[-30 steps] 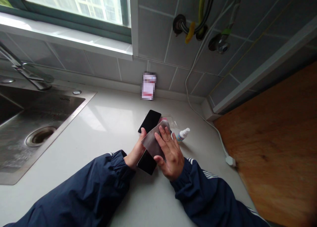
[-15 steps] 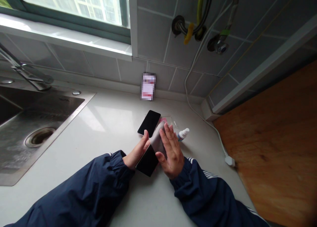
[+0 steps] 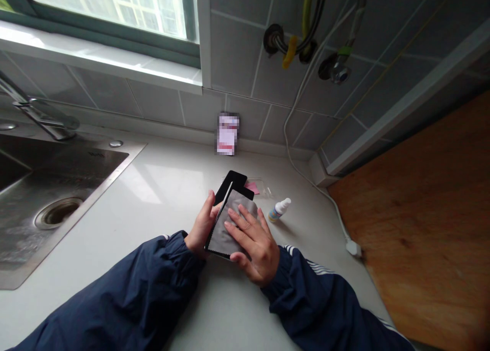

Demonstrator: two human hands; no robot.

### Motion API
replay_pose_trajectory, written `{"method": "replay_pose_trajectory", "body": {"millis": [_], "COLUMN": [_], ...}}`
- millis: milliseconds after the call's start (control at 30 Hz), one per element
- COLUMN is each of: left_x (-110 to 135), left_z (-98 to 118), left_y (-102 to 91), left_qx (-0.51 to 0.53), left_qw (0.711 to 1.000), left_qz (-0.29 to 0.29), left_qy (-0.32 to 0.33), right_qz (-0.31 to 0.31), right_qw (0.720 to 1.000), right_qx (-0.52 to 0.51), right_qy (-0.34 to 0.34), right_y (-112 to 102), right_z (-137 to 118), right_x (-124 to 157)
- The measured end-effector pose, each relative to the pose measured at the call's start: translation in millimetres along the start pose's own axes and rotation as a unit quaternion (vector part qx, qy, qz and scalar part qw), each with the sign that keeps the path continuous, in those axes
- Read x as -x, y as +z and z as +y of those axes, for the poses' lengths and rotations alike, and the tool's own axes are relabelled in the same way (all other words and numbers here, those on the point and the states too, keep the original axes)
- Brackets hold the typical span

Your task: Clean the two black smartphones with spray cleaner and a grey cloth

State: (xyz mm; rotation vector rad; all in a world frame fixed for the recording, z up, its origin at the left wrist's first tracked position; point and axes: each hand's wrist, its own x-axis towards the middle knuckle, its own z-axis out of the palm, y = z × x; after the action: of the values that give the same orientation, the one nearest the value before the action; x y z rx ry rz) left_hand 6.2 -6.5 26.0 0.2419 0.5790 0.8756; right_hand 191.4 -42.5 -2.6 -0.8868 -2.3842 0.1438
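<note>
My left hand (image 3: 200, 230) grips a black-screened phone (image 3: 248, 193) by its left edge, thumb up along the side, holding it tilted above the counter. A grey cleaning cloth (image 3: 221, 234) with zigzag edges covers most of the screen. My right hand (image 3: 257, 246) lies flat over the cloth, fingers spread and pressing it against the phone. Just behind is a second dark phone (image 3: 231, 181), partly covered by the held one. To the right stands a small white-capped spray bottle (image 3: 279, 209). A pink piece (image 3: 252, 188) and a clear plastic case (image 3: 265, 189) lie beyond the held phone.
On the left is a steel sink (image 3: 95, 162) with a faucet (image 3: 49, 121). A blurred-out phone-like object (image 3: 227, 134) leans against the back wall. A white cable (image 3: 306, 172) runs down to a plug (image 3: 353, 248) near the wooden board (image 3: 413, 228) at right.
My right hand and the cloth have come down over the phone's screen, and the cloth is now spread flat. The held phone is turned and raised, covering more of the second phone.
</note>
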Motion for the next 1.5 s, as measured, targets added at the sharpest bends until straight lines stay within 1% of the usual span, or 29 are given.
{"method": "replay_pose_trajectory", "body": {"millis": [100, 200, 300, 367, 467, 633, 733, 867, 967, 1233, 1400, 1500], "left_x": [0.1, 0.0, -0.4, -0.4, 1.1, 2.8, 0.2, -4.2, -5.7, -5.1, -3.8, -2.2], "left_z": [6.1, 7.9, 6.8, 6.0, 6.3, 5.9, 2.7, -2.3, -4.0, -4.5, -2.6, -0.2], "left_y": [-1.2, -0.1, 0.7, 1.5, 5.0, 11.7, 10.1, 5.1, 3.3, 2.0, 6.5, 8.9], "left_qx": [0.017, 0.021, 0.030, 0.037, 0.036, 0.012, -0.004, -0.019, -0.026, -0.033, -0.018, -0.005], "left_qw": [1.000, 0.999, 0.999, 0.999, 0.999, 0.999, 0.998, 0.999, 0.999, 0.998, 0.997, 0.996], "left_qz": [0.004, 0.020, 0.013, 0.005, 0.015, 0.047, 0.057, 0.038, 0.025, 0.056, 0.078, 0.088], "left_qy": [0.008, 0.016, 0.018, 0.007, -0.013, -0.019, 0.002, 0.004, -0.002, -0.019, 0.021, 0.021], "right_qz": [0.008, 0.043, 0.075, 0.091, 0.110, 0.113, 0.118, 0.129, 0.145, 0.172, 0.158, 0.150], "right_qw": [1.000, 0.998, 0.995, 0.993, 0.990, 0.990, 0.989, 0.986, 0.983, 0.977, 0.983, 0.985], "right_qx": [-0.007, -0.026, -0.045, -0.060, -0.081, -0.083, -0.077, -0.058, -0.051, -0.043, -0.038, -0.043], "right_qy": [-0.021, -0.032, -0.038, -0.044, -0.032, 0.018, 0.049, 0.089, 0.102, 0.120, 0.089, 0.074], "right_y": [-3.6, -8.0, -13.3, -16.1, -16.6, -9.0, -4.5, -1.6, -0.3, 1.3, -0.8, -3.3], "right_z": [-2.4, -5.0, -7.3, -8.5, -9.7, -9.1, -7.6, -5.3, -4.2, -3.6, -2.8, -4.9], "right_x": [0.0, -0.9, -2.7, -3.8, -4.5, -3.8, -3.2, -2.9, -2.6, -2.9, -2.0, -2.3]}}
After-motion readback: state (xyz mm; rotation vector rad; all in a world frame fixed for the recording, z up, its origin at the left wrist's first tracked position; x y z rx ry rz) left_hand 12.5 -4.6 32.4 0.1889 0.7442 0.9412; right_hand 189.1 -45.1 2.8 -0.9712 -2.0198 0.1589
